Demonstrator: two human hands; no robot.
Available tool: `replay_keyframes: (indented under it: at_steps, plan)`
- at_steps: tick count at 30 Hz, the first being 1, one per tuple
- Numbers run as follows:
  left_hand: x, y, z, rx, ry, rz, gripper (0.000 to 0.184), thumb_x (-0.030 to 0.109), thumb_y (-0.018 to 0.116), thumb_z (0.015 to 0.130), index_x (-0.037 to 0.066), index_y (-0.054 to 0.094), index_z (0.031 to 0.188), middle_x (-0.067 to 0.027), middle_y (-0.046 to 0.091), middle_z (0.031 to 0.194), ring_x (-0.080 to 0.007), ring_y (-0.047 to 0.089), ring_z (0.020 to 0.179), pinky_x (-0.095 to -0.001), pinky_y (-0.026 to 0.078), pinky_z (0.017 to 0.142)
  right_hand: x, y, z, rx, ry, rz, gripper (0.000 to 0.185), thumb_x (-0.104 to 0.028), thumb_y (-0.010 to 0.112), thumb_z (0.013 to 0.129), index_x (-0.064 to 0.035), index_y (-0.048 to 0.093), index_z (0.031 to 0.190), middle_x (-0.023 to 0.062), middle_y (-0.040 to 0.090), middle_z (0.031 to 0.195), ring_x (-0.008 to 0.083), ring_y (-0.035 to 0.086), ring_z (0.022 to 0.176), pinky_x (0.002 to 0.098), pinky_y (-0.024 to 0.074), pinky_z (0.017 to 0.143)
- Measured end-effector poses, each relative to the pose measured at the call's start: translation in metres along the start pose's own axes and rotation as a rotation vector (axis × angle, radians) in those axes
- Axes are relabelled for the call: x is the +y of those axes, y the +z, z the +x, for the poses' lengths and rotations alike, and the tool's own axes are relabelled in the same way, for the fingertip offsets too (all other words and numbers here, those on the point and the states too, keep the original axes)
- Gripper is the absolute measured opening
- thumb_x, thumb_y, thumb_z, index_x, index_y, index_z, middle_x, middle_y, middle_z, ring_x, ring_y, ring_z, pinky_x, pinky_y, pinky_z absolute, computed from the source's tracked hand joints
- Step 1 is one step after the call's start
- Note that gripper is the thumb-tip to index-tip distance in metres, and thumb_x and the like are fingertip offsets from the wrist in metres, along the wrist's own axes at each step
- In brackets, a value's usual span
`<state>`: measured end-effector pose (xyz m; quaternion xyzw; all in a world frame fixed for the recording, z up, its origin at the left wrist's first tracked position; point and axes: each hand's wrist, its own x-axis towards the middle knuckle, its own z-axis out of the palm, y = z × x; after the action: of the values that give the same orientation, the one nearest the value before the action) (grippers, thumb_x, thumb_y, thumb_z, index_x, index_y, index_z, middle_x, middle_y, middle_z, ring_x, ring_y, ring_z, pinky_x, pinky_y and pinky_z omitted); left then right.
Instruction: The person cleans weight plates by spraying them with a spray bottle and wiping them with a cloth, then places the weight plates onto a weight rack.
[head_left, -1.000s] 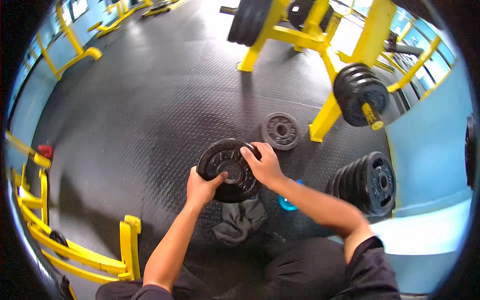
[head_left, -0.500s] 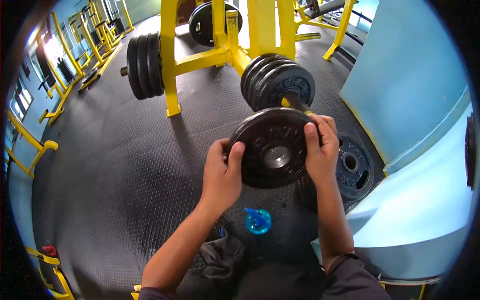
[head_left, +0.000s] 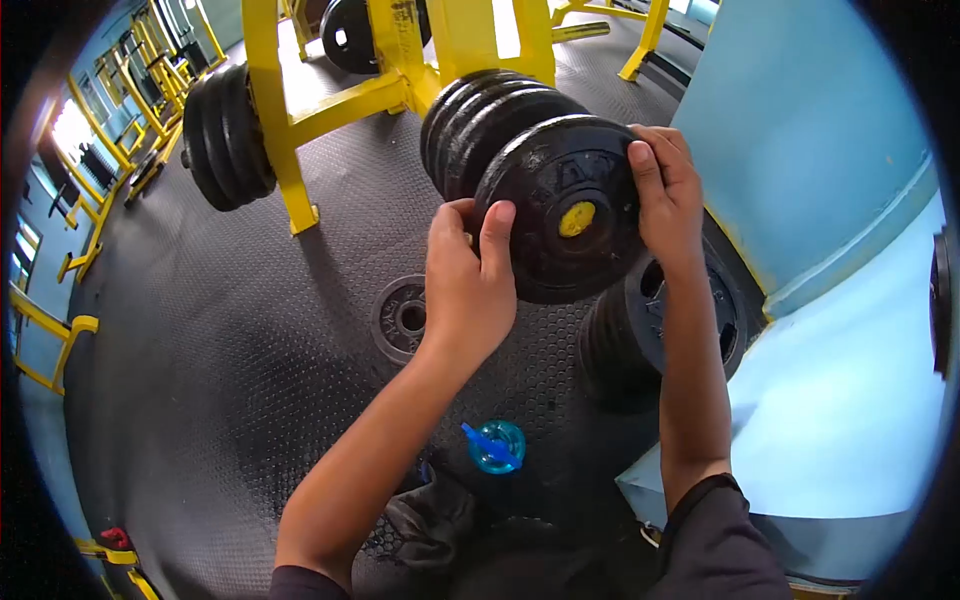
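Both hands on the plate — and there's yellow in the hole!
Left hand (head_left: pixel 468 270) and right hand (head_left: pixel 668 195) clasp opposite edges of the round black metal weight plate (head_left: pixel 545 245), thumbs on its face, fingers curled round the rim. It's up in front of the stacked black metal plates (head_left: pixel 480 120) on the yellow frame (head_left: pixel 350 112), the rounded yellow bar end (head_left: pixel 577 219) showing through its centre — whether it's actually threaded on, I can't tell.
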<state>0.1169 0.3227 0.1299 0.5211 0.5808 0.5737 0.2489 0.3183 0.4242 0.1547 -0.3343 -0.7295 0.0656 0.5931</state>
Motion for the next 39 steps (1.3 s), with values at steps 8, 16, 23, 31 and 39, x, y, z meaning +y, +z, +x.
replay_keyframes:
  at_steps: [8,16,23,31,39]
  plan:
    - [-0.012,-0.002,0.009,0.207,0.203,0.086,0.035,0.026,0.072,0.092,0.002,0.057,0.112,-0.0158,0.048,0.108,-0.0280,0.054,0.098,-0.0393,0.045,0.089,0.020,0.025,0.010,-0.027,-0.069,0.043,0.035,-0.033,0.058,0.101,-0.0016,0.068,0.110,0.0133,0.061,0.108,0.0262,0.059,0.104,0.0350,0.0446,0.094]
    - [-0.025,0.001,0.020,0.283,0.321,0.195,0.036,0.022,0.075,0.088,0.001,0.057,0.111,-0.0182,0.052,0.108,-0.0326,0.054,0.104,-0.0413,0.043,0.095,0.055,0.055,0.018,-0.007,-0.126,0.089,0.042,-0.041,0.055,0.101,-0.0079,0.058,0.128,0.0133,0.057,0.115,0.0255,0.055,0.108,0.0387,0.0425,0.097]
    - [-0.034,-0.030,0.009,0.209,0.223,0.074,0.027,0.019,0.072,0.088,0.002,0.062,0.106,-0.0167,0.058,0.108,-0.0298,0.057,0.107,-0.0406,0.046,0.094,-0.002,0.027,-0.023,0.496,0.063,0.065,0.038,-0.039,0.056,0.101,-0.0048,0.058,0.117,0.0110,0.057,0.110,0.0227,0.057,0.101,0.0383,0.0455,0.093]
    - [-0.154,-0.116,-0.028,0.084,-0.363,0.314,0.032,0.034,0.068,0.093,0.004,0.074,0.103,-0.0135,0.072,0.089,-0.0260,0.069,0.084,-0.0379,0.052,0.082,-0.064,0.139,-0.166,-0.578,0.521,0.265,0.020,-0.020,0.071,0.086,-0.0035,0.064,0.095,0.0124,0.063,0.090,0.0300,0.063,0.081,0.0357,0.0501,0.071]
    - [-0.250,-0.075,-0.014,0.082,-0.538,0.803,0.068,0.036,0.079,0.072,-0.002,0.051,0.121,-0.0249,0.064,0.111,-0.0411,0.062,0.108,-0.0485,0.053,0.092,0.095,0.278,-0.205,-1.084,0.586,-0.482,0.116,-0.073,0.079,0.064,0.0157,0.047,0.131,0.0336,0.055,0.131,0.0421,0.058,0.121,0.0463,0.0495,0.099]
